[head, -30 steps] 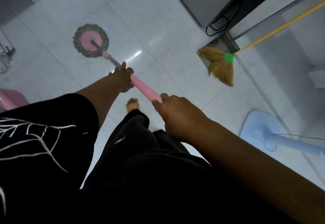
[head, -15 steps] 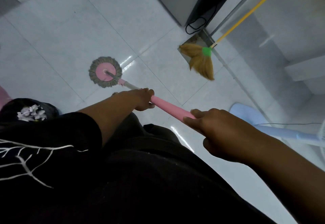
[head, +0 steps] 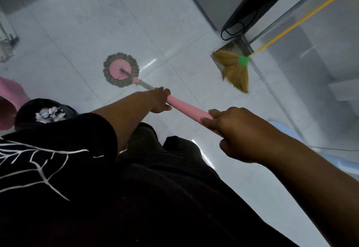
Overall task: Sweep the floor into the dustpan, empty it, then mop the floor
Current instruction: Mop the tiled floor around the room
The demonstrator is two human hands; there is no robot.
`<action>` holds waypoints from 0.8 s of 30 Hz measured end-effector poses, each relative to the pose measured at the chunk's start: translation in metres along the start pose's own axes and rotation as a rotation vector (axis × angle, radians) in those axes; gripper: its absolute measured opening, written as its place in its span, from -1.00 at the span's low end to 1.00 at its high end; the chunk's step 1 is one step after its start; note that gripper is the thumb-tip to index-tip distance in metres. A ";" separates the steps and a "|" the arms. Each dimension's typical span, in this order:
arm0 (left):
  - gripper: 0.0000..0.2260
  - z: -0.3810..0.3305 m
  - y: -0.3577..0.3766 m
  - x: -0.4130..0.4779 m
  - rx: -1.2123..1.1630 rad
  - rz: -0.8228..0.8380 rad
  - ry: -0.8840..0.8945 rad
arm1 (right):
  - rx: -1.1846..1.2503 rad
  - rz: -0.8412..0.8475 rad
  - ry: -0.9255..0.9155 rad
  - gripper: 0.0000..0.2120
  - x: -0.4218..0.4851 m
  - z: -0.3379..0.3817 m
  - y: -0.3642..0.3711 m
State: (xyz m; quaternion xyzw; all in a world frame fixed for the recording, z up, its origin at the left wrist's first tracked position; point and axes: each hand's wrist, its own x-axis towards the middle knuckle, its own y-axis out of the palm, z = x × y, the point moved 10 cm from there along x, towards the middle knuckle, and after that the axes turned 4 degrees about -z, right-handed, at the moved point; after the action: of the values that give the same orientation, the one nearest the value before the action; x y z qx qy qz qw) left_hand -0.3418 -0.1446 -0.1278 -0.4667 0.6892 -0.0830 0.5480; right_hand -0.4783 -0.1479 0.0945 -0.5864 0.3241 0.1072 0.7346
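1. The mop [head: 121, 70] has its round head flat on the white tiled floor [head: 87, 23], at about eleven o'clock from the person's hands. The head is a pink disc ringed with grey strands.
2. A grey metal shaft [head: 146, 86] rises from the middle of the disc and slants back toward five o'clock, where it turns into a pink sleeve [head: 188, 110].
3. The left hand [head: 160, 100] grips the mop just where the metal meets the pink, with its fingers curled right round.
4. The right hand [head: 239, 132] is nearer the body, at four o'clock from the left. It is wrapped round the near end of the sleeve, thumb lying along it. A bare stretch of pink shows between the two hands.
5. The broom [head: 235, 68] is at two o'clock from the mop head. Its straw bristles are on the floor below a green collar [head: 243, 61], and its yellow stick [head: 303, 18] leans away toward one o'clock.
6. A grey plate [head: 231, 47] lies just behind the bristles; I cannot tell whether it is a dustpan.
7. A black bin [head: 25, 109] stands at nine o'clock from the left hand, with torn white paper scraps [head: 46, 113] in it. A pink tub [head: 11, 95] is beside it at the picture's edge.
8. A black cable [head: 233, 30] loops on the floor at twelve o'clock from the broom.
9. A pale blue base [head: 281, 130] sits at three o'clock from the right hand.
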 end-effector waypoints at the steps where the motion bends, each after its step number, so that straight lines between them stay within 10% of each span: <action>1: -0.55 0.014 -0.008 0.000 -0.010 -0.008 -0.008 | 0.003 -0.006 -0.004 -0.49 0.013 0.007 -0.007; 24: -0.57 0.298 -0.109 0.014 -0.003 -0.002 -0.135 | 0.191 -0.155 -0.056 -0.60 0.256 0.168 -0.081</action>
State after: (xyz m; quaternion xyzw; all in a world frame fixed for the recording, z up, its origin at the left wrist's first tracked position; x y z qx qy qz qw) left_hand -0.0329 -0.0962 -0.1836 -0.4730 0.6502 -0.0507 0.5924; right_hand -0.1793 -0.0717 0.0220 -0.5336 0.2659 0.0353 0.8021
